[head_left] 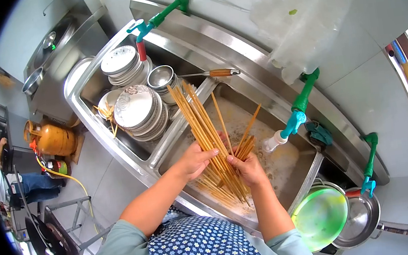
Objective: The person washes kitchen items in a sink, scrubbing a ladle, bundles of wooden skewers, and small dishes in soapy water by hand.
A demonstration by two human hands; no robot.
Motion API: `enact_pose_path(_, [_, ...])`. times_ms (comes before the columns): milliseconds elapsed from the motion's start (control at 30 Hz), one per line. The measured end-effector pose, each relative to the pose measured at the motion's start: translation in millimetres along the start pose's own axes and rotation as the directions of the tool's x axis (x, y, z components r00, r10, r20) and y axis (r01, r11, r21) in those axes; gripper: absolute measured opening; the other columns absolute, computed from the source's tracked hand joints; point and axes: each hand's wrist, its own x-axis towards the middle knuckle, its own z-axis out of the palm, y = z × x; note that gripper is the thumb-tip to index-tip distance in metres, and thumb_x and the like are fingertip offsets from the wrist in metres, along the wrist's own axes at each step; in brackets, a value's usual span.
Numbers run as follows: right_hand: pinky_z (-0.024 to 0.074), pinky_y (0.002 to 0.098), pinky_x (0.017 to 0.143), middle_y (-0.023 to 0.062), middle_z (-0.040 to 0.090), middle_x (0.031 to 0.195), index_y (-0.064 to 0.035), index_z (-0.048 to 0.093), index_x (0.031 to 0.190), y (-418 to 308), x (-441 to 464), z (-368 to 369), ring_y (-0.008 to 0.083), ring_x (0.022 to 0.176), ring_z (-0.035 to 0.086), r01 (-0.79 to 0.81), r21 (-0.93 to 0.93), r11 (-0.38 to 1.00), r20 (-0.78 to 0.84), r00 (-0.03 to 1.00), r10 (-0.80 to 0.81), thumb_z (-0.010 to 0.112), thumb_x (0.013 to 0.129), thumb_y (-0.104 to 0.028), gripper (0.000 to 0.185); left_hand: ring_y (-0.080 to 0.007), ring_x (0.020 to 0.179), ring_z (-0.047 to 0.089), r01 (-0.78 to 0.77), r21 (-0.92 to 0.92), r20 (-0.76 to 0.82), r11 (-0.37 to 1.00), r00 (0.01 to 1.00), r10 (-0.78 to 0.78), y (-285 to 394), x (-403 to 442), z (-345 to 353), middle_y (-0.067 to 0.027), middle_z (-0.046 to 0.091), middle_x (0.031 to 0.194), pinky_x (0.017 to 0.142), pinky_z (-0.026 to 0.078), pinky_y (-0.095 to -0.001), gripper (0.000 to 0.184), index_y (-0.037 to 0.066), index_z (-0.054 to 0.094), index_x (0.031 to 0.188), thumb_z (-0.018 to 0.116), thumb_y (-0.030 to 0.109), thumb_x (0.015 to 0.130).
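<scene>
My left hand (195, 160) is closed round a thick bundle of long wooden chopsticks (203, 127), held slanting over the sink basin (285, 209). My right hand (248, 169) grips the bundle's lower right side, its thumb lying across the sticks. A few chopsticks fan out to the right from that hand. Below, more chopsticks lie in the foamy, cloudy water of the basin. The fingers behind the bundle are partly hidden.
Stacked plates (135, 106), metal bowls (161, 76) and a wooden-handled ladle (223, 72) occupy the left basin. A tap (293, 124) overhangs the right side. A green basin (322, 217) stands right. A person (1, 178) and an orange gas cylinder (55, 139) are far left.
</scene>
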Motion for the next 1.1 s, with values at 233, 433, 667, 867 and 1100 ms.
enact_pose_path(233, [0.0482, 0.0288, 0.083, 0.0035, 0.065, 0.099, -0.0008, 0.06, 0.108, -2, -4, 8, 0.0126, 0.091, 0.06, 0.068, 0.016, 0.998, -0.001, 0.998, -0.068, 0.067, 0.09, -0.009, 0.021, -0.0238, 0.134, 0.041, -0.033, -0.043, 0.064, 0.999, 0.997, 0.036, 13, -6, 9, -0.0109, 0.043, 0.145, 0.113, 0.033, -0.042, 0.063, 0.007, 0.031, 0.147, 0.057, -0.003, 0.09])
enact_pose_path(433, [0.0481, 0.0288, 0.084, 0.0037, 0.065, 0.1, -0.0009, 0.061, 0.108, -6, -6, 12, 0.0131, 0.092, 0.06, 0.065, 0.029, 0.997, 0.004, 0.998, -0.066, 0.067, 0.09, -0.01, 0.021, -0.0229, 0.132, 0.044, -0.031, -0.017, 0.078, 0.999, 0.996, 0.032, 14, -6, 8, -0.0107, 0.045, 0.143, 0.111, 0.036, -0.0405, 0.062, 0.008, 0.034, 0.147, 0.057, -0.003, 0.09])
enact_pose_path(667, [0.0479, 0.0284, 0.084, 0.004, 0.064, 0.099, 0.0002, 0.059, 0.109, -21, -9, 23, 0.0124, 0.091, 0.059, 0.084, -0.044, 0.996, 0.028, 0.996, -0.083, 0.069, 0.089, -0.011, 0.026, -0.0247, 0.13, 0.048, -0.059, 0.051, 0.014, 0.997, 0.998, 0.059, 20, -7, 18, -0.0101, 0.046, 0.143, 0.109, 0.039, -0.041, 0.061, 0.007, 0.035, 0.146, 0.058, -0.001, 0.09])
enact_pose_path(867, [0.0486, 0.0293, 0.083, 0.0048, 0.064, 0.1, -0.0002, 0.055, 0.112, -36, -6, 27, 0.0133, 0.089, 0.06, 0.046, -0.261, 0.964, 0.049, 0.998, -0.034, 0.076, 0.082, -0.014, 0.039, -0.0295, 0.125, 0.053, -0.033, 0.019, 0.052, 0.999, 0.998, 0.032, 29, -5, 24, -0.0106, 0.045, 0.143, 0.106, 0.043, -0.0416, 0.058, 0.005, 0.035, 0.145, 0.058, 0.002, 0.091])
enact_pose_path(1100, [0.0484, 0.0284, 0.08, 0.0052, 0.064, 0.096, 0.0003, 0.057, 0.108, -37, -2, 31, 0.0129, 0.087, 0.06, 0.053, -0.041, 0.998, 0.048, 0.998, -0.051, 0.077, 0.081, -0.013, 0.036, -0.0236, 0.123, 0.053, -0.055, 0.05, 0.027, 0.997, 0.998, 0.053, 33, -6, 22, -0.0097, 0.052, 0.135, 0.104, 0.043, -0.0395, 0.058, 0.004, 0.037, 0.142, 0.059, 0.0, 0.09])
